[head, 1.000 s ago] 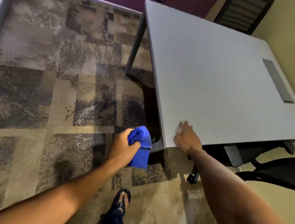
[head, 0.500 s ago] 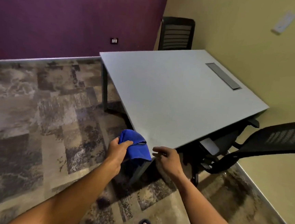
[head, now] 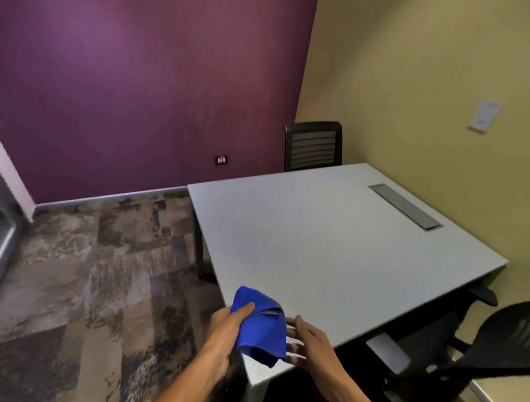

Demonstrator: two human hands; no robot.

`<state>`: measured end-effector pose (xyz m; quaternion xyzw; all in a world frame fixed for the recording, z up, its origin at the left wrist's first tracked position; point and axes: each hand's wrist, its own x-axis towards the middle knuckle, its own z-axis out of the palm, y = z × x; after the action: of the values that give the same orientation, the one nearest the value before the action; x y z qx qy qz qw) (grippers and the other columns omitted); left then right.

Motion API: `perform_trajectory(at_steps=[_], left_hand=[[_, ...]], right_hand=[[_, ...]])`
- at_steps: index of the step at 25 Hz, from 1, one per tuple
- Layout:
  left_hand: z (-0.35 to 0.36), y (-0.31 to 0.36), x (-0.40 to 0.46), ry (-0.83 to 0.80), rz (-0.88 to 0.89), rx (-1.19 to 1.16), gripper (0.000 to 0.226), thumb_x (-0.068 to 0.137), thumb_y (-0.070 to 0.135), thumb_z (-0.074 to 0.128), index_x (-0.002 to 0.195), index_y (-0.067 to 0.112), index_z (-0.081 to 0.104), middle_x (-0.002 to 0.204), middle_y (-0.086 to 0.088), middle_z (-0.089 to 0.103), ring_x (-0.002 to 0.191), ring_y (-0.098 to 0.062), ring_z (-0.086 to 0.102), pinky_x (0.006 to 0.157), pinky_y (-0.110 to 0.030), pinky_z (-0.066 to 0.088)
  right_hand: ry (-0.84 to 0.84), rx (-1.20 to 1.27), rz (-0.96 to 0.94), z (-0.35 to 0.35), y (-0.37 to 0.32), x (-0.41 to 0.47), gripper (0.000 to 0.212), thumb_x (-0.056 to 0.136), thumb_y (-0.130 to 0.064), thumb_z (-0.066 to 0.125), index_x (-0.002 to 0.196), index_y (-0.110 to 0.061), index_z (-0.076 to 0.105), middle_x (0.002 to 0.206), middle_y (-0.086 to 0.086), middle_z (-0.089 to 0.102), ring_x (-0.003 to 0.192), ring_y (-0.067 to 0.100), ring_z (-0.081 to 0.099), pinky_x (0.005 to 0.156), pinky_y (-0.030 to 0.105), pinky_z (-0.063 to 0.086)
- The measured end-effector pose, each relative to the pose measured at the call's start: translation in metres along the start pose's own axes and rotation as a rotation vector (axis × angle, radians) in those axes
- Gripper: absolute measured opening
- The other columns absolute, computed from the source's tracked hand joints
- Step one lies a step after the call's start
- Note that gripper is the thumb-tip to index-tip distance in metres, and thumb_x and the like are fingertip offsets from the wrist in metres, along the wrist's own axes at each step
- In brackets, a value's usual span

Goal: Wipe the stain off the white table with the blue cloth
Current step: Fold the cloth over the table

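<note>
The white table [head: 332,255] fills the right half of the view, its near corner just under my hands. My left hand [head: 229,324] grips the bunched blue cloth [head: 260,325], which hangs over that near corner. My right hand [head: 307,341] hovers beside the cloth with its fingers spread, fingertips at the cloth's right side; whether they touch it is unclear. I see no distinct stain on the tabletop from here.
A grey cable hatch [head: 404,206] is set into the table's far right side. A black chair [head: 313,145] stands behind the table, and a black mesh chair [head: 500,349] sits at its right. Patterned carpet [head: 90,281] lies to the left.
The view has tilted up from the floor to the room. My left hand brought the cloth from beside the table up over its near corner. My right hand left the table edge and opened beside the cloth.
</note>
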<state>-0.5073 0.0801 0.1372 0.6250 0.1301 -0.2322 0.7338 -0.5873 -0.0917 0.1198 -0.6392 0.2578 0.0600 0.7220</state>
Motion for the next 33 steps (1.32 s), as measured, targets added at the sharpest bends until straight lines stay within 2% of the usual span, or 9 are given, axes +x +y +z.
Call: perform_trajectory(at_steps=[3,5,9,13,17,20,25,30,33], left_hand=[[0.026,0.013,0.014,0.000,-0.020,-0.049,0.030,0.088,0.027,0.074,0.105,0.002,0.071,0.095,-0.017,0.077,0.089,-0.037,0.073,0.071,-0.043,0.059],[0.039,0.018,0.022,0.001,-0.020,-0.068,0.028,0.089,0.026,0.073,0.105,0.003,0.070,0.095,-0.018,0.077,0.088,-0.038,0.073,0.067,-0.040,0.057],[0.057,0.034,0.054,-0.061,-0.002,-0.098,0.027,0.091,0.026,0.071,0.109,0.005,0.069,0.095,-0.015,0.078,0.089,-0.037,0.074,0.080,-0.049,0.060],[0.063,0.060,0.095,-0.227,0.034,-0.077,0.036,0.085,0.025,0.074,0.116,0.008,0.067,0.104,-0.014,0.077,0.097,-0.034,0.074,0.092,-0.052,0.057],[0.058,0.080,0.127,-0.391,0.047,-0.051,0.051,0.079,0.005,0.077,0.127,0.008,0.060,0.114,-0.016,0.074,0.105,-0.034,0.071,0.097,-0.050,0.054],[0.058,0.084,0.133,-0.411,0.038,-0.061,0.039,0.090,0.007,0.069,0.127,0.006,0.060,0.116,-0.018,0.073,0.109,-0.033,0.070,0.097,-0.045,0.053],[0.081,0.081,0.139,-0.269,0.054,0.000,0.023,0.098,0.012,0.059,0.119,0.004,0.067,0.110,-0.015,0.076,0.105,-0.028,0.072,0.092,-0.036,0.056],[0.119,0.067,0.144,-0.012,0.069,0.097,0.022,0.088,0.008,0.072,0.110,0.004,0.071,0.097,-0.013,0.078,0.095,-0.032,0.074,0.091,-0.046,0.058],[0.146,0.063,0.138,0.149,0.063,0.222,0.014,0.087,0.015,0.072,0.100,0.010,0.072,0.093,-0.011,0.077,0.088,-0.030,0.072,0.086,-0.048,0.059]], right_hand=[[-0.042,0.037,-0.002,-0.018,-0.024,0.015,0.036,0.107,-0.042,0.049,0.123,-0.019,0.070,0.120,0.007,0.076,0.097,0.032,0.076,0.092,0.046,0.059],[-0.046,-0.001,-0.020,-0.023,-0.037,0.024,0.033,0.102,-0.045,0.059,0.126,-0.024,0.068,0.123,0.004,0.074,0.098,0.025,0.077,0.082,0.039,0.063],[-0.050,-0.051,-0.090,-0.023,-0.062,0.053,0.075,0.070,-0.057,0.084,0.136,-0.033,0.057,0.134,-0.002,0.063,0.112,0.016,0.071,0.080,0.033,0.062],[-0.010,-0.048,-0.126,-0.009,-0.082,0.090,0.084,0.080,-0.039,0.087,0.145,-0.039,0.035,0.136,-0.008,0.054,0.118,0.016,0.067,0.091,0.033,0.061],[0.037,0.022,-0.196,0.003,-0.101,0.115,0.057,0.084,-0.029,0.085,0.129,-0.039,0.051,0.128,-0.010,0.061,0.115,0.016,0.069,0.096,0.041,0.060],[0.037,0.032,-0.175,-0.001,-0.104,0.125,0.056,0.082,-0.038,0.086,0.130,-0.036,0.058,0.128,-0.006,0.068,0.111,0.017,0.072,0.093,0.040,0.062],[-0.019,0.008,-0.131,-0.025,-0.114,0.141,0.047,0.091,-0.036,0.077,0.132,-0.035,0.054,0.127,-0.009,0.065,0.103,0.017,0.074,0.088,0.044,0.063],[-0.134,-0.226,-0.135,-0.068,-0.116,0.160,0.095,0.091,-0.048,0.072,0.163,-0.028,0.012,0.155,-0.009,0.031,0.136,0.019,0.050,0.089,0.020,0.054],[-0.229,-0.365,-0.204,-0.094,-0.116,0.169,0.108,0.084,-0.055,0.078,0.165,-0.027,0.011,0.163,-0.005,0.025,0.147,0.020,0.040,0.107,0.030,0.044]])
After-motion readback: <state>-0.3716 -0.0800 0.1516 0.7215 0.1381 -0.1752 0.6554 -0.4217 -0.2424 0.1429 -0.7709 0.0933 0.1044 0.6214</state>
